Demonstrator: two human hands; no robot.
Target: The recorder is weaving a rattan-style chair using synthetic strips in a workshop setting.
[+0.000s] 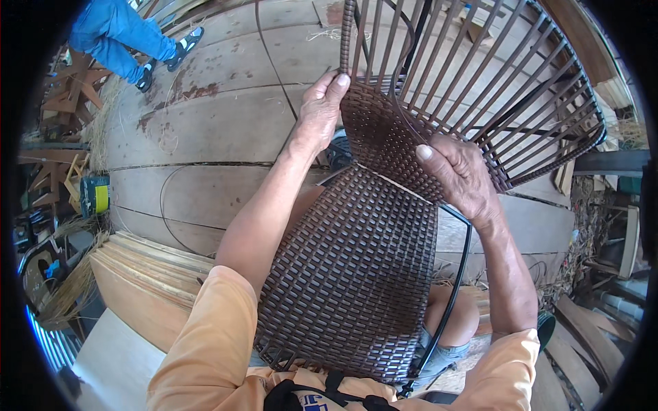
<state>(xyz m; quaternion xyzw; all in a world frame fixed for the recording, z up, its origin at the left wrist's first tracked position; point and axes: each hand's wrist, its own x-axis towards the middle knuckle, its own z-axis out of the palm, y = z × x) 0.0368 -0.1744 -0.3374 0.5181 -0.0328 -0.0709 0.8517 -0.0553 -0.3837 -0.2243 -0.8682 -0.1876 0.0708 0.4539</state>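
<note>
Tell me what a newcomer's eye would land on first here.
The dark brown woven seat, filling the lower centre, catches the eye first. Toward the upper right fans the partly woven backrest with its bare ribs, the left hand at its left edge, the right hand on its woven part. A person's blue-trousered legs show at upper left.

glossy dark-brown seat panel (349,267) in a dense weave of short staggered dashes, brown strips (473,75) in parallel stripes, black frame tube (455,291), pale orange sleeves (205,335), another person's bright blue trousers (116,41), grey floor boards (226,61) blotched rust-brown, tan planks (144,274)
</note>
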